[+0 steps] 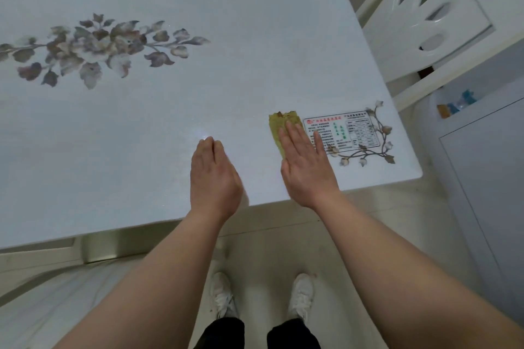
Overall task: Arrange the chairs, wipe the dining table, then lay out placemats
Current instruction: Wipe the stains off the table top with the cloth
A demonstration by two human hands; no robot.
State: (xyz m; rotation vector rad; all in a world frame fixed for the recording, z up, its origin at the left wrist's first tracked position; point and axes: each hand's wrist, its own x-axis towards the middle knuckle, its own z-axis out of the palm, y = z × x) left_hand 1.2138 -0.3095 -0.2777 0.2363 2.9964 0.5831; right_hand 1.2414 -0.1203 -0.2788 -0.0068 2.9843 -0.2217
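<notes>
Table [226, 79] cut off left; right hand [306, 161] half-hides green cloth [276, 129]

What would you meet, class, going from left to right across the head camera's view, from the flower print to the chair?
Large grey-purple flower print → left hand → yellow-green wiping cloth → white printed label sticker → white chair back with oval cut-outs. The right hand is left out: it overlaps cloth and label.
</notes>
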